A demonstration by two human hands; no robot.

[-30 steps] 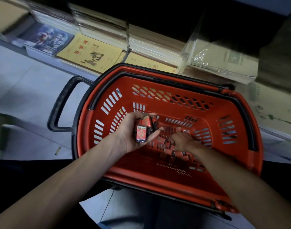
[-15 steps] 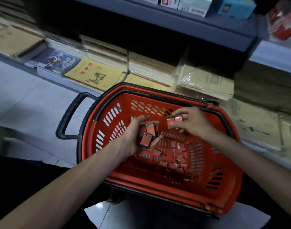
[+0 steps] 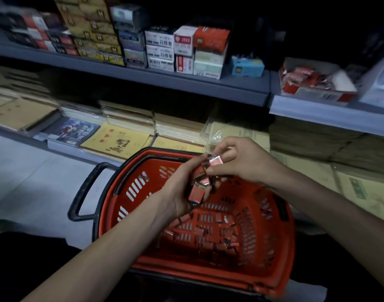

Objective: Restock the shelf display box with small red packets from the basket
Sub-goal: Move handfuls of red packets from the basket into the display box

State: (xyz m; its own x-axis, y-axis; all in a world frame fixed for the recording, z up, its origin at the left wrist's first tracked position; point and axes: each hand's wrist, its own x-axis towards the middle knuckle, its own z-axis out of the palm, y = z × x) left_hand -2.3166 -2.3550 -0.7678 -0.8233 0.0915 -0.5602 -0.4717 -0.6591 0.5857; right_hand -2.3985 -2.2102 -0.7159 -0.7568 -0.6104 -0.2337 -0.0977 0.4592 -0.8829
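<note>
A red plastic basket [image 3: 280,253] with a black rim and handle stands on the floor below me. Several small red packets [image 3: 221,236] lie loose on its bottom. My left hand [image 3: 175,192] hovers over the basket, curled around a stack of several red packets [image 3: 196,192]. My right hand [image 3: 241,162] touches the top of that stack and pinches a red packet [image 3: 216,160] between thumb and fingers. The open red-and-white display box [image 3: 317,92] with red packets inside sits on the upper shelf at the right.
A grey shelf [image 3: 186,83] at mid height carries stacked small boxes. Below it lie flat yellow booklets [image 3: 117,138] and wrapped paper stacks. Brown cartons [image 3: 350,188] stand at the right. Pale floor tiles [image 3: 34,182] spread at the left.
My view has tilted up, bringing the upper shelf and display box into sight. My right hand rose out of the basket with packets and met my left hand's stack.
</note>
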